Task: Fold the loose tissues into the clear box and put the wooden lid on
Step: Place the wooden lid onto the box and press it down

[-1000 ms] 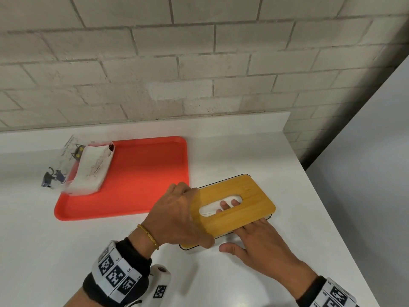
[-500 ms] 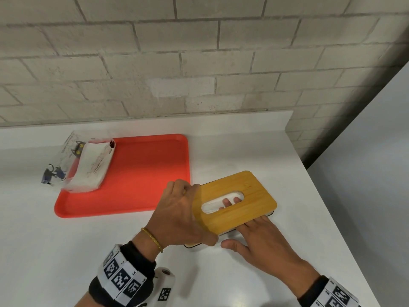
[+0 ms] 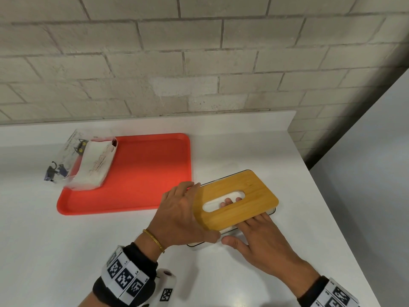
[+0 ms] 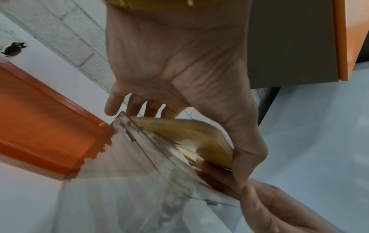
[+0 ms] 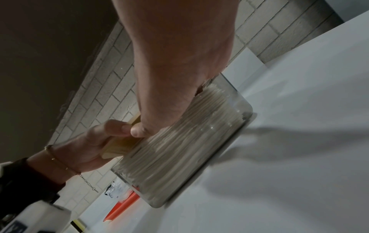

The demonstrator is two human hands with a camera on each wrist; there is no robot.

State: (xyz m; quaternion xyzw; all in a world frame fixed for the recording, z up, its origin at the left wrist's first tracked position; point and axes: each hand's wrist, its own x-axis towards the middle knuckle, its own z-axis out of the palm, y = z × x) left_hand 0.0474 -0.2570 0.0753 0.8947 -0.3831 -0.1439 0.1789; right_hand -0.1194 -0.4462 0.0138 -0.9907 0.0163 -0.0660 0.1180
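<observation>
Little has been shifted since the earlier frames — the rectangular bamboo lid with an oval slot [image 3: 235,202] is still held tilted over the clear plastic box [image 5: 237,108], not yet seated. Its near-left end is gripped by the left hand [image 3: 181,216], thumb below and fingers over the far edge. The right hand [image 3: 263,242] is laid flat, straight fingers slid under the lid onto the stacked white tissues [image 5: 179,141] — fingertips [image 3: 229,201] are seen through the slot. The box stands on the white counter [image 3: 88,251], just right of the red plastic tray [image 3: 143,173].
</observation>
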